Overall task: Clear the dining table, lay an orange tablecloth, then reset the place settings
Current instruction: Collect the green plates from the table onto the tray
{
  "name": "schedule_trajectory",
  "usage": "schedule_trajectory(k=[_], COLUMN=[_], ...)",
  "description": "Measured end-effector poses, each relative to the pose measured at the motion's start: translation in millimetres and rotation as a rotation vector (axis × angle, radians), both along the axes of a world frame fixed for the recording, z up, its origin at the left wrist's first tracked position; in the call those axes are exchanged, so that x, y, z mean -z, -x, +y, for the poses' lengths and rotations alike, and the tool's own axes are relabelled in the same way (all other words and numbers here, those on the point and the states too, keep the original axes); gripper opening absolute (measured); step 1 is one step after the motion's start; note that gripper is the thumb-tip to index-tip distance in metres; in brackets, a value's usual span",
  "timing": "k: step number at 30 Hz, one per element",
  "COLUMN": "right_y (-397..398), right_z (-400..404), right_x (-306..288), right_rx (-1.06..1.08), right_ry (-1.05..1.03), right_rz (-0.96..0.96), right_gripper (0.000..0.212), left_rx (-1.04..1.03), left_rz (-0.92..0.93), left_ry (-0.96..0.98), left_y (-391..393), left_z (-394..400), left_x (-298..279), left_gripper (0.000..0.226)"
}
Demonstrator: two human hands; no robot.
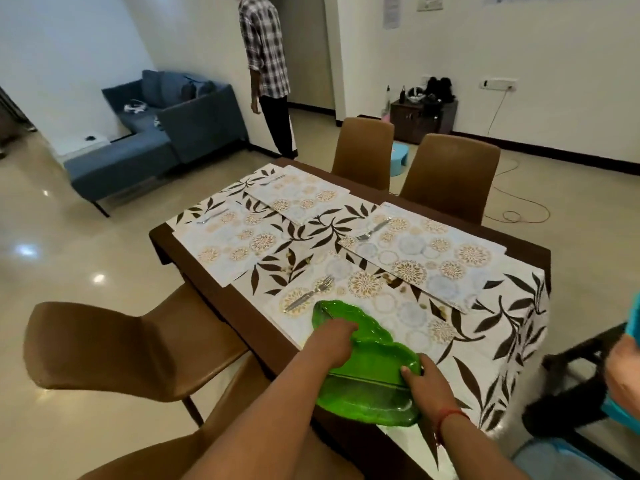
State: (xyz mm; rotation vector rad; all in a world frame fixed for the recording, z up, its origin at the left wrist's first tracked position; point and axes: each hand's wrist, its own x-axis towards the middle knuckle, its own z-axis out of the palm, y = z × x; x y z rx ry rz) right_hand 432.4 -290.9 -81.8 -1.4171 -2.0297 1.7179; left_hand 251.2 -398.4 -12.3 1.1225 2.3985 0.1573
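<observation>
Head view: at the near edge of the dark wooden table (526, 247), both hands hold a stack of green leaf-shaped plates (367, 368) that juts partly over the edge. The left hand (332, 341) curls over the stack's left rim, and the right hand (427, 382), a red thread at its wrist, grips the right rim with the thumb on top. Just beyond the plates a fork (308, 294) lies on the nearest floral placemat (388, 306), which sits on a white leaf-print tablecloth (512, 327). Three more placemats lie farther along, each with cutlery. Brown chairs (450, 174) stand around the table. Far left is a blue sofa (166, 140), and a person in a checked shirt (265, 46) stands beyond the table's far end.
</observation>
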Motion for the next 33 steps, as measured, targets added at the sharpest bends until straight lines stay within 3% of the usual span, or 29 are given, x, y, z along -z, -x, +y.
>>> schedule_trajectory(k=[4,7,10,13,17,22,24,33], right_y=[35.0,61.0,76.4,84.7,94.9,101.3,104.3,106.2], right_z=[18.1,27.0,27.6,24.2,21.9,20.7,23.1,23.0], right_x=[6.5,14.5,26.6,35.0,40.3,43.9,42.4,42.9], right_rx=[0.104,0.231,0.337,0.338,0.284,0.163,0.067,-0.142], right_ry=[0.010,0.039,0.088,0.121,0.125,0.164,0.110,-0.040], right_rz=[-0.067,-0.098,-0.128,-0.162,-0.205,-0.257,-0.305,-0.425], right_gripper=[0.011,0.018,0.024,0.025,0.029,0.047,0.048,0.039], left_rx=[-0.180,-0.487,-0.865,-1.034,-1.092,-1.036,-1.027,-0.997], left_rz=[0.043,0.013,-0.250,-0.559,-0.712,-0.447,-0.390,-0.360], left_ry=[-0.147,-0.289,-0.290,-0.257,-0.322,-0.268,-0.252,-0.188], left_y=[35.5,60.7,70.5,69.0,68.3,71.6,73.7,77.6], left_z=[3.2,0.2,-0.4,4.7,16.8,12.8,12.4,12.2], left_x=[16.8,32.5,54.2,76.2,93.9,98.9,102.3,107.4], left_gripper=[0.053,0.048,0.049,0.045,0.032,0.011,0.013,0.018])
